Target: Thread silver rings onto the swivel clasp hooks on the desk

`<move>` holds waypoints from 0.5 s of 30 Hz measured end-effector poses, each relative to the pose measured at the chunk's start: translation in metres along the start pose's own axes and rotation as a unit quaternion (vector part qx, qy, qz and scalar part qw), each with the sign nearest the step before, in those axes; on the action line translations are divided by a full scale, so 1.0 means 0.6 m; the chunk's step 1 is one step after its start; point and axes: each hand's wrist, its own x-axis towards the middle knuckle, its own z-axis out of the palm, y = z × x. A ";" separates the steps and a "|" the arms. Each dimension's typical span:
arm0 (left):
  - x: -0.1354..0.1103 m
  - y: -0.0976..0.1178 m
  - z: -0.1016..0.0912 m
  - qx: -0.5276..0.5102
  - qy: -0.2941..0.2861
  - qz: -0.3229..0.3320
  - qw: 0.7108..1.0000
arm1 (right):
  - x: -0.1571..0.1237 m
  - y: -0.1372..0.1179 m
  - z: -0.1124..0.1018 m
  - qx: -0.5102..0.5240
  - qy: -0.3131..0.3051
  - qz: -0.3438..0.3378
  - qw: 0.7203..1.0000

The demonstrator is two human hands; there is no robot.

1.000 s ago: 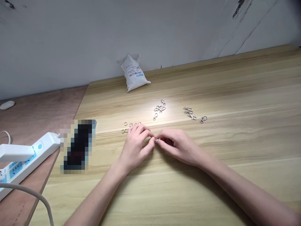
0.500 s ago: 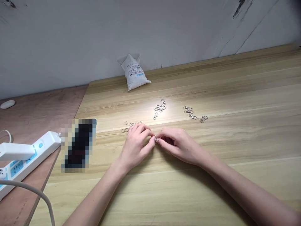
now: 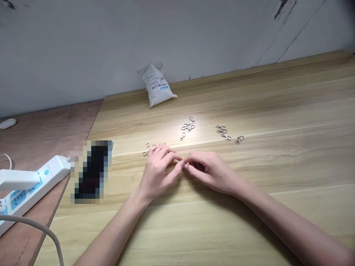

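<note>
Between the fingertips of both hands is a small silver metal ring (image 3: 186,165), mostly covered by the fingers. My right hand (image 3: 208,168) pinches it from the right with thumb and index finger. From the left, the thumb and index finger of my left hand (image 3: 162,168) close at the ring's edge. Whether a clasp is attached to it I cannot tell. Several loose key rings (image 3: 147,145) lie just beyond my left hand, some partly hidden by its fingers. Farther back rests a group of silver swivel clasps (image 3: 188,126).
More swivel clasps (image 3: 222,131) lie to the right, with another clasp (image 3: 239,139) apart from them. A white plastic package (image 3: 159,87) leans near the wall. On the left are a pixelated dark flat object (image 3: 93,171) and a white power strip (image 3: 39,184) with a grey cable (image 3: 41,227).
Both hands stay nearly in place at the ring. My left thumb and fingertips have shifted slightly and cover more of its left side. The view has moved a little.
</note>
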 end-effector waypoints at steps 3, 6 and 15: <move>0.000 0.000 -0.002 0.001 0.012 0.011 1.000 | 0.000 0.001 0.000 0.001 0.004 -0.007 1.000; -0.001 0.000 0.000 -0.002 0.007 0.021 1.000 | -0.001 0.003 0.001 -0.007 0.003 -0.010 1.000; 0.001 0.001 0.000 0.007 0.014 0.014 1.000 | -0.003 0.004 0.004 0.011 0.016 -0.008 1.000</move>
